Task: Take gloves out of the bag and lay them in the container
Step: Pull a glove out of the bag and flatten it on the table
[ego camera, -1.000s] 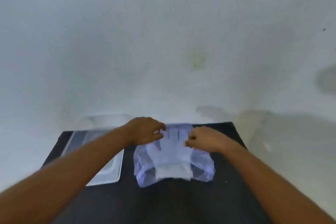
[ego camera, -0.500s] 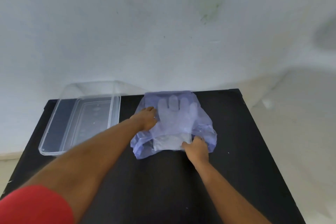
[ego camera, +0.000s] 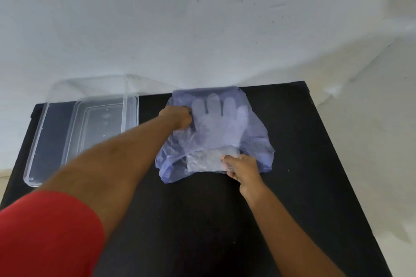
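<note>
A thin bluish plastic bag [ego camera: 256,139] lies flat on the black table [ego camera: 202,220], a little past its middle. Through it shows a stack of clear gloves [ego camera: 216,123], fingers pointing away from me, with the cuff end [ego camera: 202,159] sticking out of the bag's near opening. My left hand [ego camera: 177,117] grips the bag's left side beside the glove fingers. My right hand [ego camera: 240,166] pinches the near right corner of the glove cuffs. A clear rectangular container [ego camera: 38,139] stands to the left, nothing in it.
A white wall rises right behind the table's far edge. The container's far end overhangs that edge slightly. The table's right edge [ego camera: 333,153] drops to a pale floor. My red sleeve fills the lower left corner.
The view has tilted down. My right hand moved from the bag's far edge to the near cuff end; my left hand slid to the bag's left side.
</note>
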